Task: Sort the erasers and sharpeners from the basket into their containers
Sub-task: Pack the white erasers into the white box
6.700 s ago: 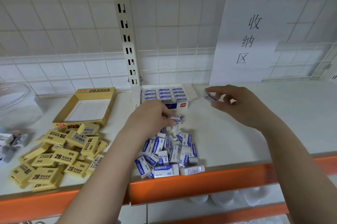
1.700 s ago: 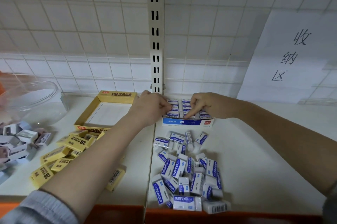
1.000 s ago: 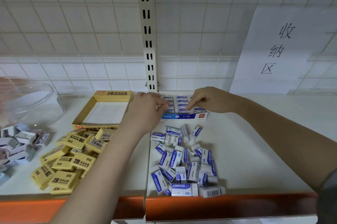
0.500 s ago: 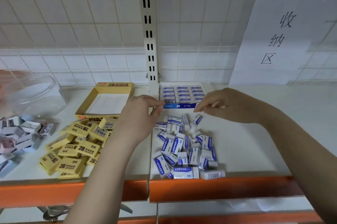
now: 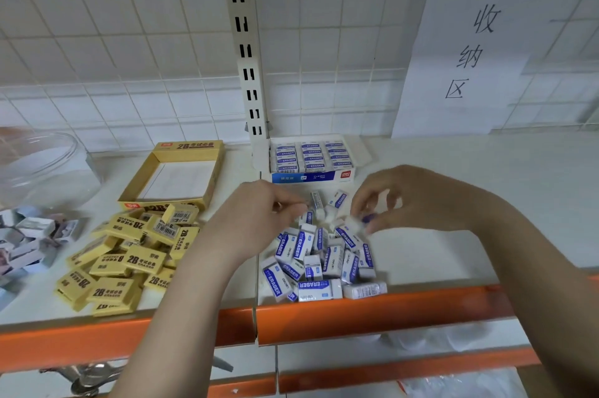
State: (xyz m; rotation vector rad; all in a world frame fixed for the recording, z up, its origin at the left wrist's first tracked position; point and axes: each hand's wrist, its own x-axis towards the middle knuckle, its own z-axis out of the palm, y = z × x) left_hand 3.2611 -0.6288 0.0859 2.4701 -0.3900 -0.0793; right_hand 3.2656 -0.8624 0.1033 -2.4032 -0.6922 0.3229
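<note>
**Now picking at the blue-and-white eraser pile**

Now reaching over the loose heap of blue-and-white erasers on the shelf. Left hand curling its fingers at the heap's far edge, apparently pinching something small, though blurred beyond telling what. Right hand pinching one blurred white-and-blue eraser at the fingertips, just above the heap. Sitting behind both hands, the blue eraser box, already packed with rows. Lying to the left, the yellow 2B erasers in front of their open yellow box. Resting farther left, small sharpeners beside a clear container.
</note>
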